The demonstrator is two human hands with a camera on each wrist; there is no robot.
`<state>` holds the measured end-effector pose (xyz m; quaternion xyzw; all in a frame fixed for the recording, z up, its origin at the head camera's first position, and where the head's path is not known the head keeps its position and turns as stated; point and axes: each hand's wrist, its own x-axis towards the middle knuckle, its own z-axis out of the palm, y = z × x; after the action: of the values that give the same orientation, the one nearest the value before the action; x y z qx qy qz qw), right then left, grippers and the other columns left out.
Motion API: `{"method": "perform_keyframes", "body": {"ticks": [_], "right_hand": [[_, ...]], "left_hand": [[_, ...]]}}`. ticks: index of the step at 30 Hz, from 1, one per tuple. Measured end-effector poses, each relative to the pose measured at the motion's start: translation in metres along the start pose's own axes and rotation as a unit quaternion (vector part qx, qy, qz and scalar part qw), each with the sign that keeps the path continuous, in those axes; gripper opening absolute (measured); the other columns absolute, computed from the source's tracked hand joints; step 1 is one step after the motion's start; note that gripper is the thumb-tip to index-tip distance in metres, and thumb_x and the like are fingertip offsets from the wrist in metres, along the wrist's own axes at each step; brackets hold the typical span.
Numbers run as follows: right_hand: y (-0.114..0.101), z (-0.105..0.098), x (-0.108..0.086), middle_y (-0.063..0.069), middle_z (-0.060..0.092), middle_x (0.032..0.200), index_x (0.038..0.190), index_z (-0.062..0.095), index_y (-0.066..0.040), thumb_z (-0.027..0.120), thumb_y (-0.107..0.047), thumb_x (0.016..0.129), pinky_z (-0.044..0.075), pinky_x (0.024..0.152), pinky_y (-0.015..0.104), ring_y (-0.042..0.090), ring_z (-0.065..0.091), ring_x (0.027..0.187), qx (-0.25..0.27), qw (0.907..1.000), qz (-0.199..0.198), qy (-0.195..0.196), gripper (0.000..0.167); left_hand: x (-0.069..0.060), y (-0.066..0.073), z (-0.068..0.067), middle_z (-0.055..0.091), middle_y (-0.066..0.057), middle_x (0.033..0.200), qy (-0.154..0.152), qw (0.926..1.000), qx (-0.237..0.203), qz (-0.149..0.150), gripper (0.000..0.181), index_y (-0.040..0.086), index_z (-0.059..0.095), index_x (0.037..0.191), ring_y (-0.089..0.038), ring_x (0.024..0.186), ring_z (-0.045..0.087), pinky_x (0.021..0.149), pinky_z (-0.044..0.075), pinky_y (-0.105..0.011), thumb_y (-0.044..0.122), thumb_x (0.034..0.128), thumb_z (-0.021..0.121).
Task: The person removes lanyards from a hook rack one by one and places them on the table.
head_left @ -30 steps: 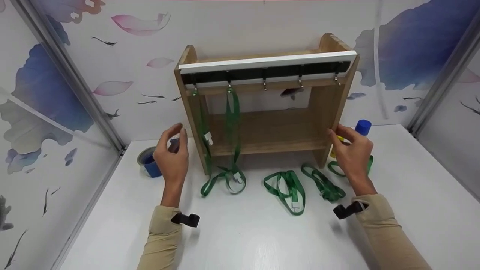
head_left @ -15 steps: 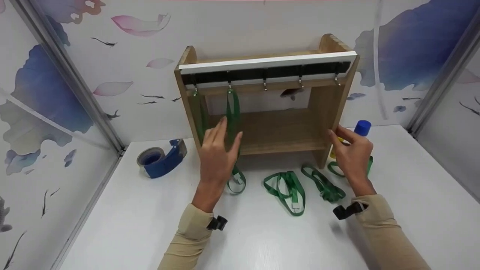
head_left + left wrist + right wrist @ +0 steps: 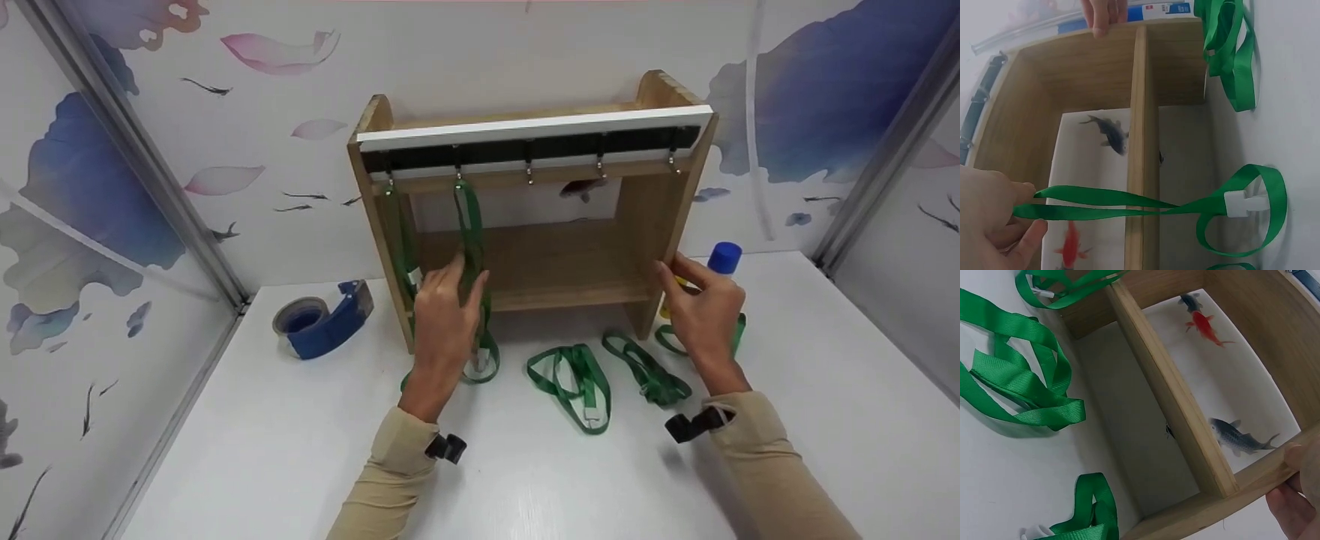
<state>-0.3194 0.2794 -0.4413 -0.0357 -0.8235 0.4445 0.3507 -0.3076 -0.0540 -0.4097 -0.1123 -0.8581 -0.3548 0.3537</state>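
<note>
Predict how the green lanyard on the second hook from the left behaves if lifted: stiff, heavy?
The lanyard is likely floppy: its lower end curls into a loop at the table. It's probably light, being mostly narrow ribbon. The white clip near that end may swing once raised.

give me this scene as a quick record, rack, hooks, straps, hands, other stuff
wooden rack: upright on the white table
hooks: five, the two leftmost in use
hung straps: two, green
loose straps: three green on the table, one partly behind the right hand
left hand: at the second hung strap, thumb and fingers apart
right hand: pinches the rack's right side edge
tape dispenser: blue, left of the rack
</note>
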Motion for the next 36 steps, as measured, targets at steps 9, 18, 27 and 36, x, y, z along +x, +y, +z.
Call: {"method": "perform_keyframes", "body": {"ticks": [9, 18, 27, 36], "right_hand": [[0.003, 0.002, 0.001, 0.006, 0.076, 0.136, 0.136, 0.076, -0.016, 0.077, -0.037, 0.102, 0.061, 0.094, 0.026, 0.030, 0.075, 0.127, 0.013, 0.9998, -0.012, 0.009, 0.040], [0.003, 0.002, -0.001, 0.004, 0.077, 0.135, 0.135, 0.077, -0.016, 0.075, -0.041, 0.102, 0.061, 0.093, 0.020, 0.028, 0.075, 0.126, 0.011, 0.9997, -0.012, 0.015, 0.041], [0.004, 0.004, -0.001, 0.003, 0.077, 0.136, 0.137, 0.075, -0.015, 0.074, -0.042, 0.103, 0.062, 0.094, 0.026, 0.024, 0.075, 0.127, 0.005, 0.9997, -0.016, 0.018, 0.044], [0.003, 0.005, -0.001, 0.004, 0.077, 0.135, 0.137, 0.076, -0.016, 0.074, -0.041, 0.103, 0.060, 0.091, 0.018, 0.028, 0.075, 0.126, 0.014, 0.9994, -0.019, 0.024, 0.042]], "left_hand": [[0.001, -0.003, -0.001, 0.080, -0.012, 0.129, -0.002, 0.9994, -0.033, 0.007, 0.036, 0.004, 0.075, 0.135, -0.027, 0.114, 0.076, 0.102, 0.065, -0.040, 0.019, 0.1026, 0.077], [0.004, -0.003, -0.007, 0.083, -0.012, 0.117, 0.013, 0.9992, -0.038, 0.004, 0.028, 0.004, 0.079, 0.127, -0.026, 0.103, 0.081, 0.089, 0.068, -0.036, 0.016, 0.1021, 0.077], [0.010, -0.006, -0.015, 0.083, -0.010, 0.118, 0.037, 0.9956, -0.083, 0.023, 0.025, 0.007, 0.076, 0.128, -0.023, 0.104, 0.083, 0.089, 0.067, -0.033, 0.018, 0.1056, 0.073], [0.016, -0.005, -0.034, 0.084, -0.011, 0.094, 0.034, 0.9908, -0.048, 0.122, 0.010, 0.005, 0.082, 0.108, -0.024, 0.081, 0.081, 0.080, 0.069, -0.036, 0.005, 0.1008, 0.076]]}}
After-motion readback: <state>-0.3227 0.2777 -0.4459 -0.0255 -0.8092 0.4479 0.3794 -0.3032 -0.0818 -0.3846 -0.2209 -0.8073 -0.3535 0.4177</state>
